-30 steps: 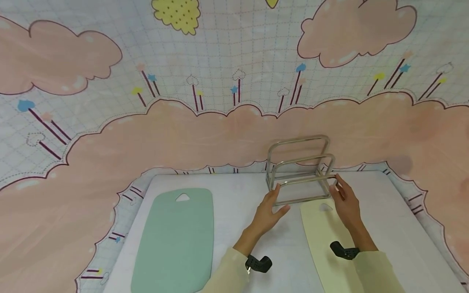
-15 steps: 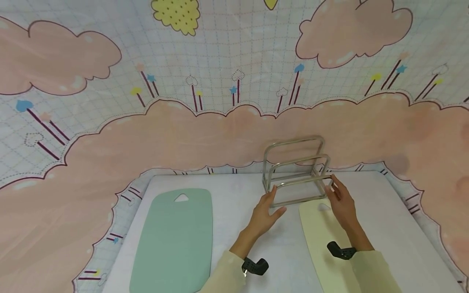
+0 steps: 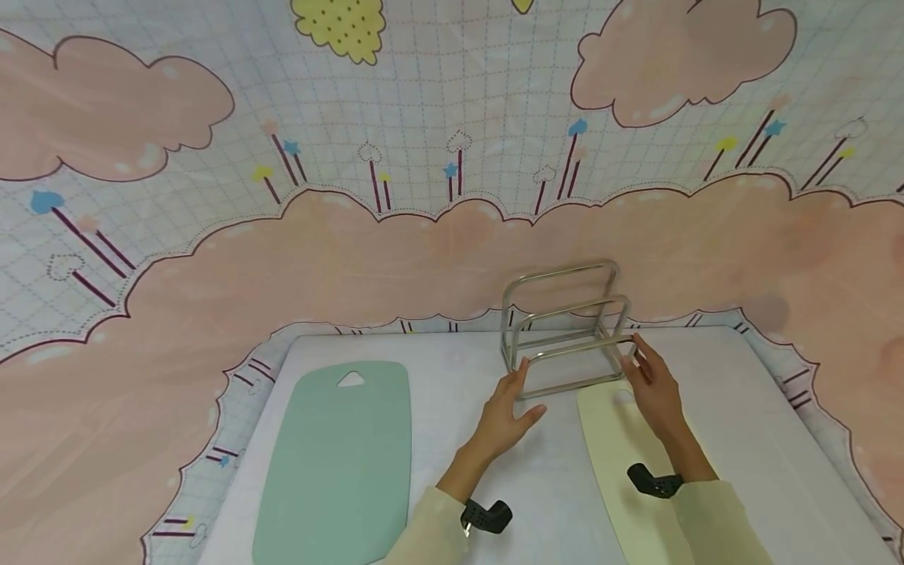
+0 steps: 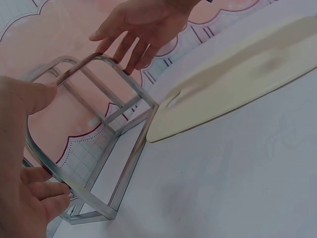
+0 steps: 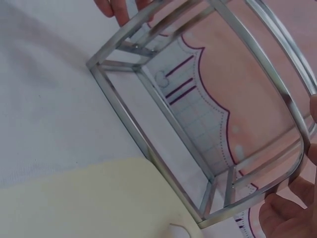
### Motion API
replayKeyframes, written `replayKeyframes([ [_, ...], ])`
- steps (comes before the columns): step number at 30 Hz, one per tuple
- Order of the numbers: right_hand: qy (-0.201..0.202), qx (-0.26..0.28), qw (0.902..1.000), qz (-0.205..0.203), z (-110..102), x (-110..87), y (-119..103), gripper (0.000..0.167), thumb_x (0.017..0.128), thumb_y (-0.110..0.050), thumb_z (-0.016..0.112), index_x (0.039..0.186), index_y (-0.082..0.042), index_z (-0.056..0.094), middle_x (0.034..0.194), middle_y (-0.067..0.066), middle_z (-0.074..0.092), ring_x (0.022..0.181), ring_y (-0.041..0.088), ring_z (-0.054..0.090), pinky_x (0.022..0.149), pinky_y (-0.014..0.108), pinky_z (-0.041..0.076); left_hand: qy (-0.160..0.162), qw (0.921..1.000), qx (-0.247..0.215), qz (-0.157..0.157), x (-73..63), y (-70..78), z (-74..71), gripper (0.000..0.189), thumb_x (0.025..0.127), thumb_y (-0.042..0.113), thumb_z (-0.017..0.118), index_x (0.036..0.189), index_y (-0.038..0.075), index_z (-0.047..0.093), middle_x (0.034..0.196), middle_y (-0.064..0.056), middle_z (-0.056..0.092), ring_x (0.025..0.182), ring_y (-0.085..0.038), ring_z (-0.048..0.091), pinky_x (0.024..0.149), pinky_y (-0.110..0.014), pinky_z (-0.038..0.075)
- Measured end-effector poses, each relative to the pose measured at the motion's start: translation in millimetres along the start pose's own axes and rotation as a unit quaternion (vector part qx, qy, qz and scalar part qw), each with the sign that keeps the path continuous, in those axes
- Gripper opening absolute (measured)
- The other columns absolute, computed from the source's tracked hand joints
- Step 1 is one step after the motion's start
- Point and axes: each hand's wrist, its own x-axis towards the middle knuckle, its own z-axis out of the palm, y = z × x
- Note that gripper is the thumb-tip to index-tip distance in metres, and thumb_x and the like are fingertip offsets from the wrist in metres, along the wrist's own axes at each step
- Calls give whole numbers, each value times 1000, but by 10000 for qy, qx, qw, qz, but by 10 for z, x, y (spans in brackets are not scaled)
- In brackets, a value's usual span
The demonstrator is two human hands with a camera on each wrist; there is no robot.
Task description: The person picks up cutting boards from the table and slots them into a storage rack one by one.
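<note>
A silver metal rack, a frame of upright loops on a rectangular base, stands at the back of the white table. My left hand holds its left side; in the left wrist view the thumb lies by the top bar and the fingers bend at the upright below. On the opposite side, my right hand grips the front loop near its upper corner, with fingers at the bar in the right wrist view. Just before the rack lies a cream cutting board, partly under my right forearm.
A green cutting board with a triangular hole lies flat on the left of the white table. A patterned cloth with clouds hangs close behind the table's back edge.
The rack has shifted slightly left along the table, and both hands have moved with it. The two cutting boards stay where they were.
</note>
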Motion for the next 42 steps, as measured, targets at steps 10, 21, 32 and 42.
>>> replayKeyframes([
  [10,-75,120,9999,-27,59,-16,2,60,100,-41,46,154,-26,22,153,21,23,135,43,29,102,58,31,101,9999,64,0,-81,-11,-35,76,94,33,60,154,16,18,145,-21,36,123,-43,46,92,-61,41],
  [21,-160,117,9998,-88,94,-48,-24,59,100,-41,46,153,-27,23,153,20,22,136,44,27,102,59,29,249,9997,43,60,-143,-30,-63,75,93,31,61,153,12,21,142,-21,38,121,-44,47,92,-61,41],
  [32,-221,139,9994,-240,149,-81,-99,60,101,-36,47,154,-23,22,153,21,21,136,43,26,101,57,32,310,9995,56,18,-225,-53,-102,75,93,32,61,153,13,21,142,-19,39,123,-40,46,94,-60,39],
  [42,-314,291,9985,-328,158,-193,-389,58,102,-25,48,152,-11,24,150,28,23,134,48,26,103,57,29,363,9993,48,86,-298,-68,-154,75,94,39,59,154,20,19,143,-18,38,125,-38,45,93,-62,39],
])
